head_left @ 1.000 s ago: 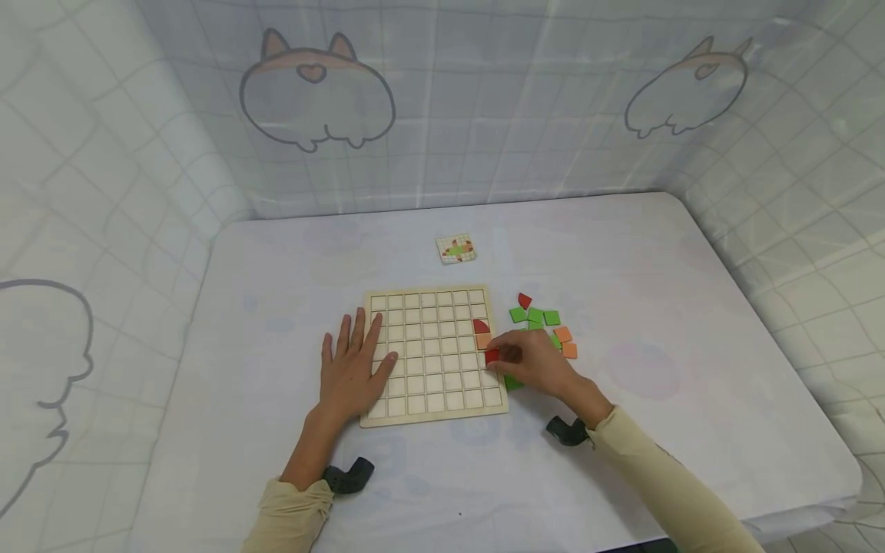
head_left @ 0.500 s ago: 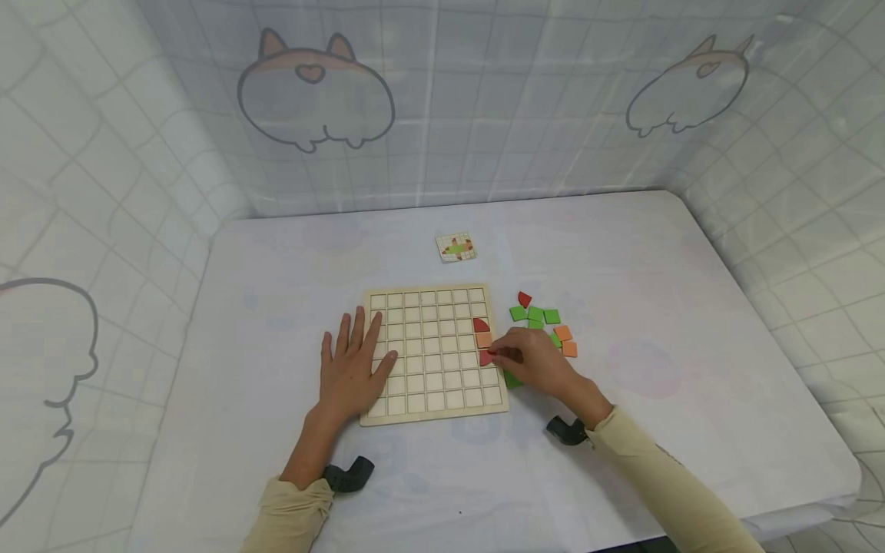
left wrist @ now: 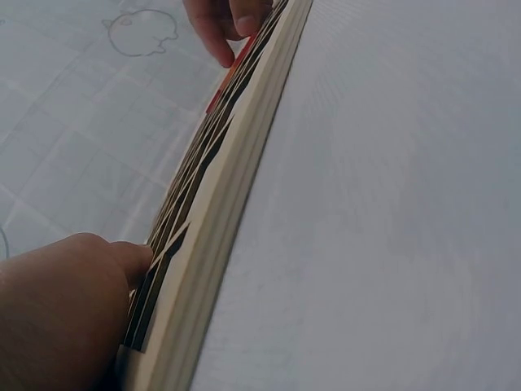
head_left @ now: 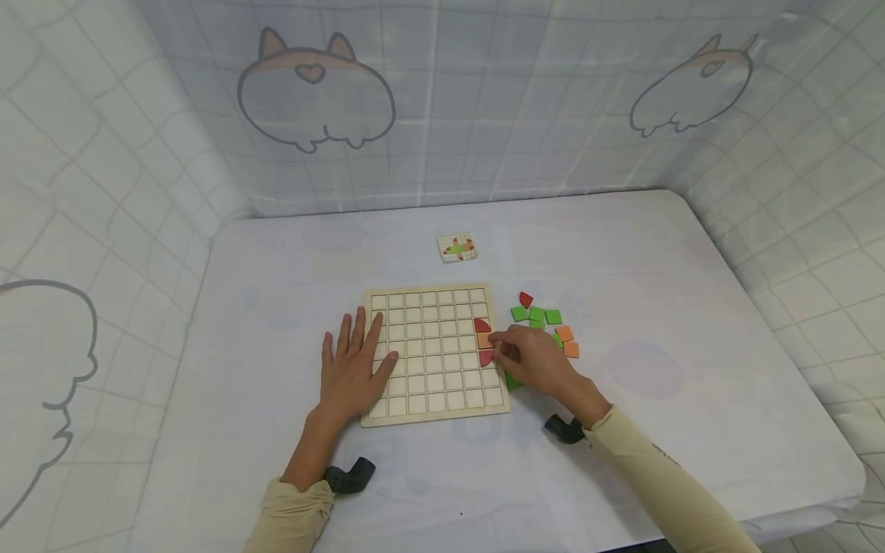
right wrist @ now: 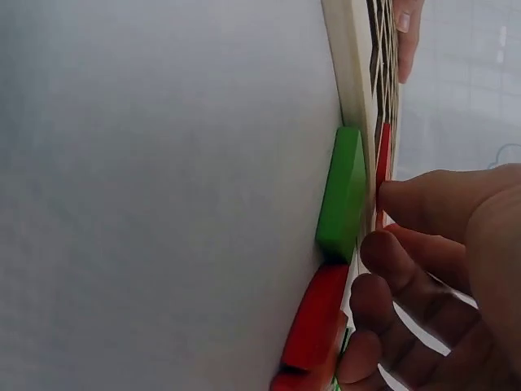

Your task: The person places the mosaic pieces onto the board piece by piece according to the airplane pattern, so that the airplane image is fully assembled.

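the left hand (head_left: 349, 374) lies flat, fingers spread, across the left edge of the pale wooden gridded board (head_left: 435, 418), mid-frame. in its right-hand column, right of centre, a thin red quarter-round tile (head_left: 485, 359) should prove light, hard and perhaps slippery, best taken by its edges. the right hand (head_left: 542, 361), fingers bent, touches it; whether it pinches, i cannot tell.

Grid board (head_left: 433, 365) — bare, matt wood; green tile (right wrist: 342, 195) — smooth, painted-looking; tablecloth (head_left: 636, 284), matt fabric.
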`<state>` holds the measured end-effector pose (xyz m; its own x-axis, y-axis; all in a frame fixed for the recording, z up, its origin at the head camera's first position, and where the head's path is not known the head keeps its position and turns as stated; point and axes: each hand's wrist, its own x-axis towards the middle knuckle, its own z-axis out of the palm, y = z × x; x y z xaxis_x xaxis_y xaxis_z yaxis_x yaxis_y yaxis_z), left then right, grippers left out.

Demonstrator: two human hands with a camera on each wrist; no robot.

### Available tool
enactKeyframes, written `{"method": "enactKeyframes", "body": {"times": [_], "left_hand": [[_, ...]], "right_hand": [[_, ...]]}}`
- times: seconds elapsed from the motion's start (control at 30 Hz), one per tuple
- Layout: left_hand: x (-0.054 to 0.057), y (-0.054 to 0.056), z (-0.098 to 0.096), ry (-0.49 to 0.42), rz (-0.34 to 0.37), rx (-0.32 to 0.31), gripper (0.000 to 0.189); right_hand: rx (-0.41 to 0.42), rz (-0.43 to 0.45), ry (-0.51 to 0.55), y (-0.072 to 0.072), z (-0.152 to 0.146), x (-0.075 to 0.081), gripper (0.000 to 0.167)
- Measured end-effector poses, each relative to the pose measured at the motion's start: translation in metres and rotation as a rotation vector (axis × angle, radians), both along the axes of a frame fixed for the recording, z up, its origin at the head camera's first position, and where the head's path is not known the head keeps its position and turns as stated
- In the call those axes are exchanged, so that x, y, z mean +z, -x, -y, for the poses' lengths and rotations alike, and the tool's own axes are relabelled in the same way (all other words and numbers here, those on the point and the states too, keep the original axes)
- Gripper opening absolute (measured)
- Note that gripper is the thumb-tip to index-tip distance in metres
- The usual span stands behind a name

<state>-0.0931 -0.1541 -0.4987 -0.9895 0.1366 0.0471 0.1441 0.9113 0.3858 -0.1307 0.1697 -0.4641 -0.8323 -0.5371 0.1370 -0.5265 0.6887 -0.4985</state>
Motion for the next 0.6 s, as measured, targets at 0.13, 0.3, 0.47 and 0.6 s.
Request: {"method": "enactKeyframes", "body": {"times": [0.13, 0.3, 0.47, 0.6], "left_hand": [[-0.001, 0.0, 0.0, -0.005, -0.007, 0.002, 0.074], [-0.001, 0.0, 0.0, -0.01, -0.008, 0.001, 0.074], [-0.001, 0.0, -0.001, -0.012, -0.009, -0.002, 0.073], [-0.001, -0.001, -0.001, -0.012, -0.018, -0.002, 0.073]], "right_hand": [[0.03, -0.002, -0.01, 0.001, -0.001, 0.0, 0.029], [0.051, -0.01, -0.001, 0.0, -0.002, 0.0, 0.028], [0.016, 0.004, 0.004, -0.002, -0.007, 0.004, 0.024], [-0.016, 0.028, -0.007, -0.005, -0.014, 0.007, 0.021]]}}
